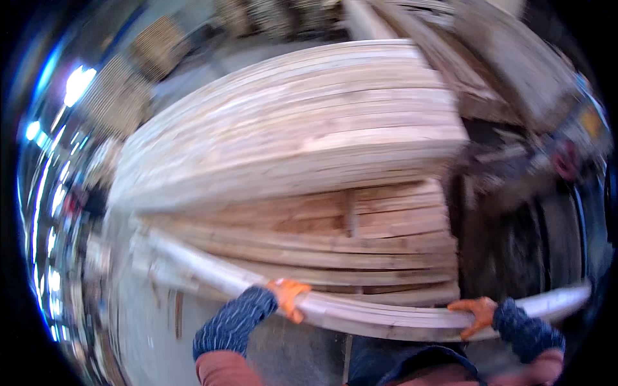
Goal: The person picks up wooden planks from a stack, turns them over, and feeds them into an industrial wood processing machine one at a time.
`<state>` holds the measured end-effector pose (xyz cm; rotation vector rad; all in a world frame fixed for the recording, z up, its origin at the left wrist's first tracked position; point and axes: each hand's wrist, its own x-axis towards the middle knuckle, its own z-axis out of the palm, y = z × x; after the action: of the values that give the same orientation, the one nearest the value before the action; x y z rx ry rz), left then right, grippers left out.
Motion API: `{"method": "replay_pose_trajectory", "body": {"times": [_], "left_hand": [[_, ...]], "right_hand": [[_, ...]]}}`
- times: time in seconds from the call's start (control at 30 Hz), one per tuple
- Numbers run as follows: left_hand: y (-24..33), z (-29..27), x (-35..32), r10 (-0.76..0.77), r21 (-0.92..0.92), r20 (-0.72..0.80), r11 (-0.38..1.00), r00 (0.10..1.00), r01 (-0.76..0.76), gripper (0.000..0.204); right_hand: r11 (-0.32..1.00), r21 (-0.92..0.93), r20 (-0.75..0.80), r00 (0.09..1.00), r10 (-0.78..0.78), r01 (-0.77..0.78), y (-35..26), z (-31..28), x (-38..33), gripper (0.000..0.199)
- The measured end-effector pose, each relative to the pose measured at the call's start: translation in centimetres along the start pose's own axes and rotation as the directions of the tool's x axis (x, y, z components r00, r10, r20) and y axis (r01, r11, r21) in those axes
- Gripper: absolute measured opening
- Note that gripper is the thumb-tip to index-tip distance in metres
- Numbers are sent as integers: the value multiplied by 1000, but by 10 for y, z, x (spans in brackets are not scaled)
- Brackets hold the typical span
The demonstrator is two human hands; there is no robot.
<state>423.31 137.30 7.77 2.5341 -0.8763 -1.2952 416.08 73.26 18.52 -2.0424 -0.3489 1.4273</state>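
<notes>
Both my hands wear orange gloves and grip long pale wooden planks, which appear to lie together as a bundle in front of my body. My left hand is wrapped over the planks left of their middle. Toward their right end, my right hand is closed round them, fingers over the near side. Just beyond lies a lower layer of planks, with a gap in it. Motion blur hides how many planks I hold.
A tall stack of planks rises behind the lower layer. Heavy timber lies at the far right, above dark machinery with a red round part. More stacked wood stands at the far left. Grey floor shows at the lower left.
</notes>
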Motion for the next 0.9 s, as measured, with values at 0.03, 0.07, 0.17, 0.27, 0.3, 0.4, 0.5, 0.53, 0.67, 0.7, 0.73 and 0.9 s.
{"method": "replay_pose_trajectory", "body": {"times": [0.03,0.07,0.17,0.27,0.3,0.4,0.5,0.53,0.67,0.7,0.73,0.9], "left_hand": [[10,-3,8,70,61,-21,996,997,-68,119],[27,-3,19,34,47,28,998,999,-35,117],[52,13,44,-60,84,84,995,995,53,108],[105,5,29,-99,225,-44,969,994,107,97],[135,-1,13,-133,226,-65,963,989,144,99],[142,6,3,-159,354,-81,918,984,178,109],[183,-19,0,-212,323,-100,917,972,234,110],[190,-16,-4,-192,334,-175,911,966,242,110],[253,-46,-19,-12,418,-437,882,900,215,84],[276,-55,-18,26,421,-494,881,869,213,75],[287,-49,-9,81,429,-588,875,805,225,66],[344,-32,67,117,364,-689,909,715,202,38]], "right_hand": [[999,-40,-49,999,2,-4,6,-1,-8,112],[993,-112,-53,998,26,-32,14,-3,-10,110],[945,-325,-154,988,-3,-48,50,6,-11,107],[896,-443,-266,957,-117,-14,77,22,-20,104],[883,-468,-277,950,-145,-2,82,21,-30,101],[872,-488,-332,930,-159,-25,81,33,-45,109],[840,-542,-429,851,-303,26,106,34,-64,114],[824,-565,-461,809,-365,49,117,29,-67,113],[775,-632,-623,606,-495,-16,145,2,-108,110],[767,-638,-677,520,-522,-61,158,0,-117,110],[776,-603,-747,469,-470,-183,162,-5,-128,106],[768,-533,-846,237,-477,-355,181,-2,-134,104]]}}
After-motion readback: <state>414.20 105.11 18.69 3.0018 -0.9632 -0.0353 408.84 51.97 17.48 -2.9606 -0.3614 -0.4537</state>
